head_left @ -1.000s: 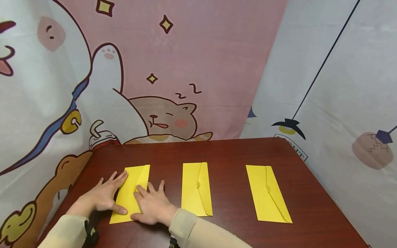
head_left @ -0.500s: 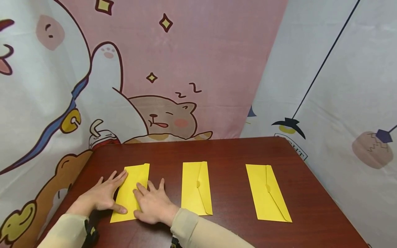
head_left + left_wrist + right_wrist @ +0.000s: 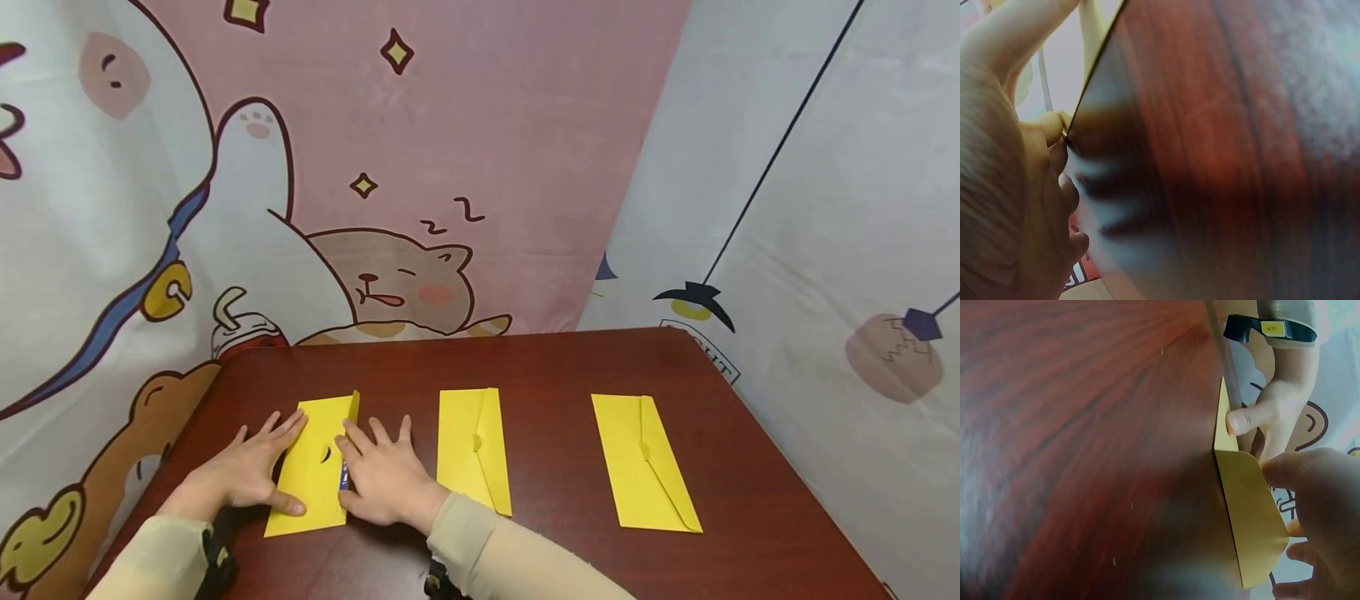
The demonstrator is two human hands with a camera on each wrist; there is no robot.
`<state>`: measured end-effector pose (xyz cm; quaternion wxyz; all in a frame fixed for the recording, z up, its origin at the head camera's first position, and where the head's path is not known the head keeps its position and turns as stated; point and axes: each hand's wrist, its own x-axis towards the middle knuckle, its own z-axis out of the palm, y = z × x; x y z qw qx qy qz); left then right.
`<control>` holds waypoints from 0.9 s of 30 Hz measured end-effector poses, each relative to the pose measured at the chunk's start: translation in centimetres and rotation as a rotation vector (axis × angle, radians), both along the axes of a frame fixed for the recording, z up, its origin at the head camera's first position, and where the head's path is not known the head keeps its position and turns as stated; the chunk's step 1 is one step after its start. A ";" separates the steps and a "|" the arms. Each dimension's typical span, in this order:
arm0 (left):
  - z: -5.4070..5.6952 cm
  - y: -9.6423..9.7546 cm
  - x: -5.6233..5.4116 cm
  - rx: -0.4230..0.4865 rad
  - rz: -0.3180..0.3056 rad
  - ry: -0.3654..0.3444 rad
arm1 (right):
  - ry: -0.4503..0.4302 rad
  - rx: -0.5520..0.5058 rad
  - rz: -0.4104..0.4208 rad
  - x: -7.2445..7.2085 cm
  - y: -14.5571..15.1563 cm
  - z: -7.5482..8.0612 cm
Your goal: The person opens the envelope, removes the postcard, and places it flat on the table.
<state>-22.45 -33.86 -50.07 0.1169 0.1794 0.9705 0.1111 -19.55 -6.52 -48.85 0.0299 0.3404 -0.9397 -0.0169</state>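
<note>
On the left side of the table lies a yellow envelope (image 3: 318, 467) with its right-hand flap (image 3: 1247, 512) raised. A dark curved mark or slit shows on its face, and a blue-and-white strip (image 3: 344, 476) appears beside the flap. My left hand (image 3: 247, 471) rests spread on the envelope's left part, thumb near its lower edge. Fingers of my right hand (image 3: 386, 475) touch the raised flap from its inner side, spread and fairly straight. In the right wrist view the flap stands up from the table. What lies inside the envelope is mostly hidden.
Another yellow envelope (image 3: 468, 450), flap folded over, lies at the middle of the dark red table (image 3: 555, 467). A third envelope (image 3: 641, 462) lies to the right, also folded over. A cartoon-printed cloth (image 3: 525, 167) hangs behind the table.
The left envelope's flap, lying flat a second ago, has been lifted, uncovering the dark mark and blue strip. My right hand has shifted slightly right and away. My left hand stays put.
</note>
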 end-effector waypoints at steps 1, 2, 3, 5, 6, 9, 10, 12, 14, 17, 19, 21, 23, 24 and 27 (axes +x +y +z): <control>0.0 0.0 0.0 -0.001 0.005 -0.004 | 0.007 0.000 -0.001 -0.1 0.1 0.0; 0.0 0.0 0.0 -0.002 0.009 -0.007 | 0.011 0.001 -0.002 -0.2 0.3 -0.1; 0.0 0.0 0.0 -0.003 0.012 -0.010 | 0.017 0.001 -0.003 -0.2 0.4 -0.1; 0.0 0.0 -0.1 0.000 0.012 -0.010 | 0.025 0.003 -0.004 -0.3 0.6 -0.3; 0.1 0.1 0.0 0.000 0.013 -0.010 | 0.028 0.005 -0.006 -0.3 0.7 -0.3; 0.2 0.2 0.0 0.004 0.016 -0.010 | 0.024 0.002 -0.015 -0.4 1.0 -0.5; 0.2 0.2 0.0 0.005 0.015 -0.010 | 0.021 0.002 -0.019 -0.5 1.1 -0.6; 0.3 0.3 0.0 0.003 0.016 -0.012 | 0.017 0.001 -0.027 -0.5 1.3 -0.7; 0.5 0.3 0.0 0.002 0.019 -0.014 | 0.011 0.001 -0.035 -0.5 1.5 -0.7; 0.6 0.4 0.1 0.003 0.025 -0.020 | 0.006 0.008 -0.044 -0.5 1.7 -0.8; 0.7 0.5 0.2 0.003 0.030 -0.022 | -0.001 0.016 -0.051 -0.5 1.8 -0.8; 0.8 0.5 0.2 0.005 0.032 -0.025 | -0.007 0.020 -0.057 -0.4 1.9 -0.9; 0.7 0.5 0.1 0.006 0.034 -0.028 | -0.012 0.021 -0.061 -0.3 2.1 -0.9; 0.7 0.5 0.1 0.006 0.033 -0.028 | -0.014 0.022 -0.062 -0.3 2.1 -0.9; 0.8 0.6 0.0 -0.001 0.033 -0.037 | -0.024 0.022 -0.067 -0.2 2.3 -1.0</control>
